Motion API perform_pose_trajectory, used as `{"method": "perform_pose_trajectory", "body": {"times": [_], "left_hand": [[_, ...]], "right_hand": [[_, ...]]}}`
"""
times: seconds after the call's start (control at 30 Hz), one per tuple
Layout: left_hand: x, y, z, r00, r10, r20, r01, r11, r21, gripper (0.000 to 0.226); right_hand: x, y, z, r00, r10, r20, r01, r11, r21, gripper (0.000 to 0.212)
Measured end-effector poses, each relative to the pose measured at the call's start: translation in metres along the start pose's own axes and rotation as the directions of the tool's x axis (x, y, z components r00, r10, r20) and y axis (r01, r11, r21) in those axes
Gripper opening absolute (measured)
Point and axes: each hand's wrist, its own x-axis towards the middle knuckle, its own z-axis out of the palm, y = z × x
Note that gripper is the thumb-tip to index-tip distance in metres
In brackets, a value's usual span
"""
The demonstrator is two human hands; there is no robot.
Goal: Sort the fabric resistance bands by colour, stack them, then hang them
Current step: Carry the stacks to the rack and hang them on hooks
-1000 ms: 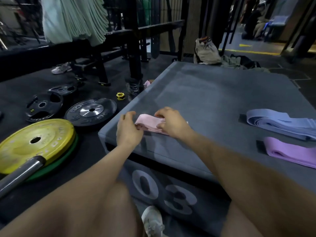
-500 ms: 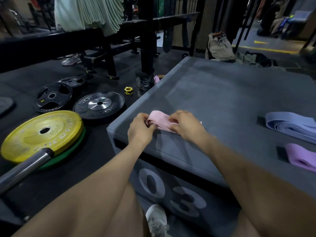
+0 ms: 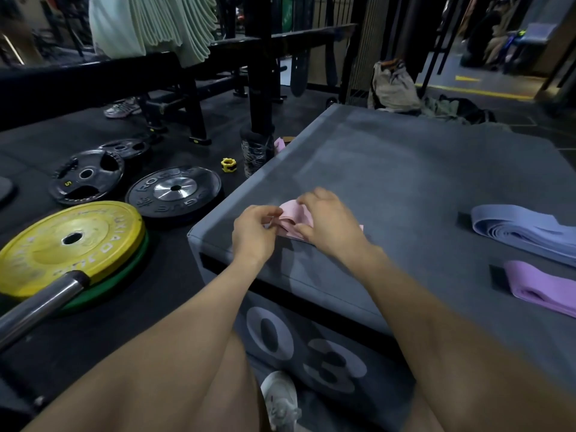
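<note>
A small stack of pink bands lies near the left front corner of the grey plyo box. My left hand pinches the stack's left end, which is lifted and folded over. My right hand lies over the stack's middle with fingers curled onto the fabric. To the right rests a stack of blue bands, and in front of it a purple band. A bundle of pale green bands hangs over a black bar at the top left.
Left of the box, on the floor, lie a yellow plate on a barbell, black weight plates, a yellow collar and a bottle. A rack stands behind. A bag sits beyond the box. My shoe is below.
My left hand has lifted and folded the pink stack's left end, and my right hand has shifted further over the stack. The camera has panned slightly left.
</note>
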Motion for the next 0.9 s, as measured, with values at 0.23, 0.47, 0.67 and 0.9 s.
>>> {"method": "perform_pose_trajectory", "body": {"times": [0.23, 0.47, 0.67, 0.9], "left_hand": [[-0.001, 0.002, -0.003, 1.0, 0.004, 0.011, -0.004, 0.999, -0.038, 0.031], [-0.001, 0.006, -0.003, 0.999, -0.018, 0.035, 0.022, 0.992, -0.128, 0.027], [-0.002, 0.011, 0.0, 0.999, -0.018, 0.029, 0.021, 0.993, -0.117, 0.027], [-0.003, 0.011, 0.0, 0.999, 0.009, 0.037, -0.005, 0.995, -0.095, 0.028]], "right_hand": [[0.007, -0.007, 0.017, 0.996, -0.082, -0.03, 0.082, 0.997, -0.002, 0.034], [0.009, -0.011, 0.02, 0.991, -0.117, -0.071, 0.103, 0.979, -0.174, 0.023], [0.008, -0.012, 0.026, 0.987, -0.108, -0.119, 0.079, 0.972, -0.222, 0.016], [0.007, -0.009, 0.025, 0.994, -0.094, -0.064, 0.072, 0.956, -0.285, 0.017]]}}
